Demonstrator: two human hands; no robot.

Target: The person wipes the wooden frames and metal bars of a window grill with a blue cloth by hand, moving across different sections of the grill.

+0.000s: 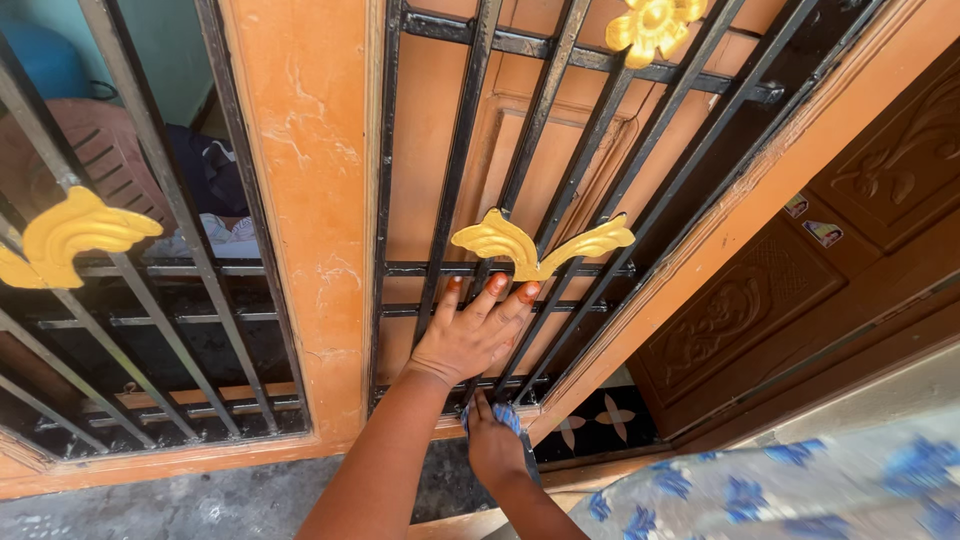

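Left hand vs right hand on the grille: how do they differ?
The left hand lies flat and open against the black grille bars, fingers spread; the right hand is closed around a blue cloth. The left hand sits higher, just under the yellow ornament; the right hand is at the grille's base.

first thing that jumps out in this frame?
The left hand pressed flat on the black grille, just under a yellow leaf ornament at centre. Below it, the right hand grips a blue cloth at the grille's bottom edge, by the orange frame.
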